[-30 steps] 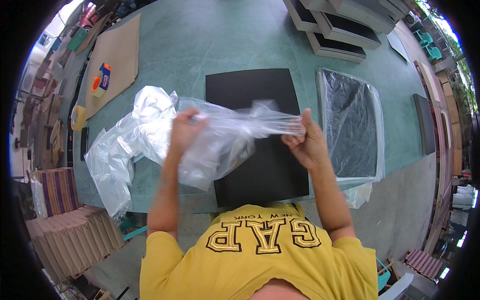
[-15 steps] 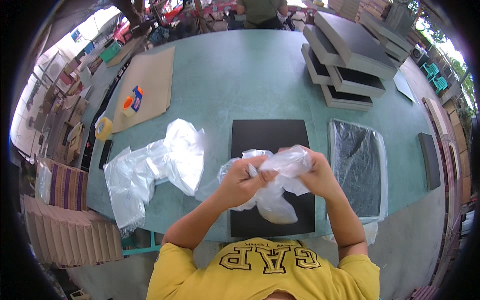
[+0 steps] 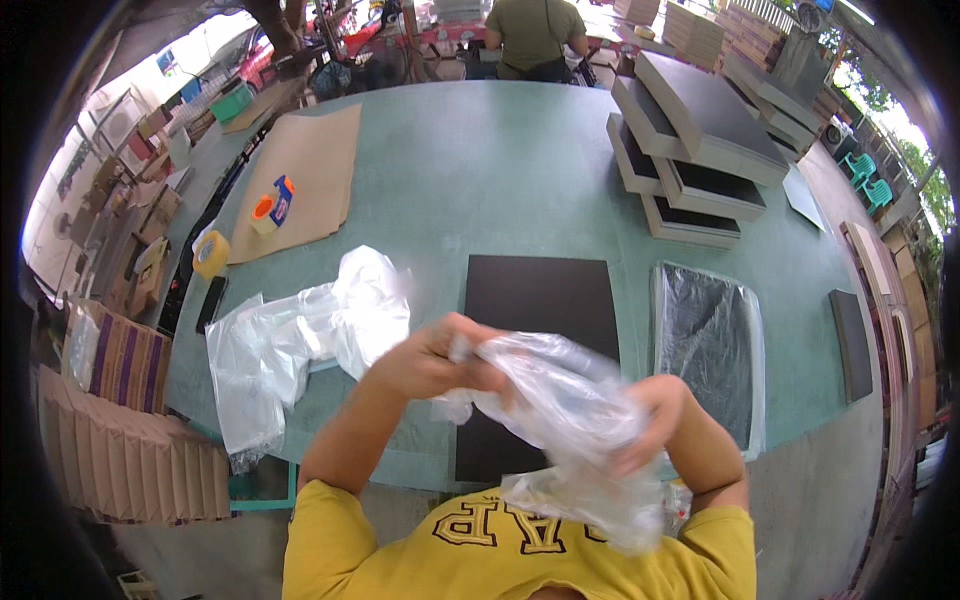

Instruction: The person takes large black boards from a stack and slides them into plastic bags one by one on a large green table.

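Note:
A clear plastic bag point(image 3: 560, 385) is stretched between my two hands, creased and partly smeared by motion. My left hand point(image 3: 455, 355) is closed around its upper left end. On the bag's right side my right hand point(image 3: 650, 425) grips it with bent, blurred fingers. The loose end hangs down over the near table edge and my shirt. Beneath lies a flat black board point(image 3: 540, 295), partly hidden by the bag. To the left rests a heap of crumpled clear plastic bags point(image 3: 310, 340). To the right lies a stack of black sheets in clear plastic point(image 3: 705, 350).
Black-topped boxes point(image 3: 705, 120) are stacked at the far right of the green table point(image 3: 450, 170). Brown paper sheets point(image 3: 300, 170) carry a tape dispenser point(image 3: 273, 205); a yellow tape roll point(image 3: 210, 254) stands beside them. A black strip point(image 3: 850, 345) lies at the right edge. Another person point(image 3: 535, 40) stands beyond the table.
My hands have moved apart, pulling the bunched bag into a longer stretch. The right hand has come down and nearer to me. More of the black board's far part shows.

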`<state>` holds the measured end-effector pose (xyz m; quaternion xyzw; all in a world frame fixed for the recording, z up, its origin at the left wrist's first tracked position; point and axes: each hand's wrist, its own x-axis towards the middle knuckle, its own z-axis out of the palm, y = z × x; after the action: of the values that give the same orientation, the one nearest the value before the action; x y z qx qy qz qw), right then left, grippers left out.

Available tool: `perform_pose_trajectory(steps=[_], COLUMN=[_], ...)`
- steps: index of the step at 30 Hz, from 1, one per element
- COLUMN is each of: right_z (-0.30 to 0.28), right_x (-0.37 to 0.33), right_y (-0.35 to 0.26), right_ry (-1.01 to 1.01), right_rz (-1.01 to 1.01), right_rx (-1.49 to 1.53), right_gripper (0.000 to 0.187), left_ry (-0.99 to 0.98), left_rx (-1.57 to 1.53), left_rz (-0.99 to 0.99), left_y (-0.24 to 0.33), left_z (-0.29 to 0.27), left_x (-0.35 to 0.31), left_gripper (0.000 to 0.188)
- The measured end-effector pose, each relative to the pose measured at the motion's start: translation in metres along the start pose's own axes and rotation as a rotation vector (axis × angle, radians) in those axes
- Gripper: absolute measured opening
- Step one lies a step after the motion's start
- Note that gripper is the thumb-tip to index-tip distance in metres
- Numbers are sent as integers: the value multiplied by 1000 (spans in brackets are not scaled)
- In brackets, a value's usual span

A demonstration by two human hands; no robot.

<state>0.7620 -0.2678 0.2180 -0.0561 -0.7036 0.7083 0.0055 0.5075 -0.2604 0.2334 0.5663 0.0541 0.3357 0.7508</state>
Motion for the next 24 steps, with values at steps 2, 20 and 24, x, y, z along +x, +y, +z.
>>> perform_pose_trajectory(steps=[2, 20, 24], right_z=[2, -2, -2], right_x=[22, 17, 22], right_y=[8, 21, 18], right_ry=[-20, 218, 44], right_rz=[308, 831, 721], right_rx=[-643, -1520, -1429], right_gripper=[39, 17, 18], left_ry=[-14, 118, -94], left_rx=[197, 1958, 2048], left_rz=[151, -701, -1028], left_y=[2, -46, -68], left_z=[5, -61, -53], left_x=[-19, -65, -73], left_gripper=[24, 18, 22])
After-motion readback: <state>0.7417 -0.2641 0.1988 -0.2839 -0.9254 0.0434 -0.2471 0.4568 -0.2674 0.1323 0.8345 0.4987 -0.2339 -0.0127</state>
